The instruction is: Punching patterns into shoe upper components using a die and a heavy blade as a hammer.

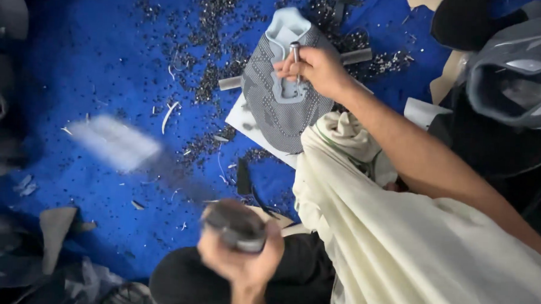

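A grey knitted shoe upper (272, 104) with pale blue trim lies flat on a white board (243, 122) on the blue surface. My right hand (315, 69) grips a slim metal punch (295, 54), held upright with its tip on the upper's pale blue middle part. Lower down, my left hand (243, 256) is closed around a dark, blurred heavy tool (235, 225), raised above the surface near my knee.
Dark punched bits and pale slivers (208, 60) litter the blue surface (87, 73). A blurred pale scrap (115, 142) lies at the left. A cream cloth (411, 253) covers my lap. Grey shoe pieces (513, 76) are stacked at the upper right, and dark scraps (1, 130) line the left edge.
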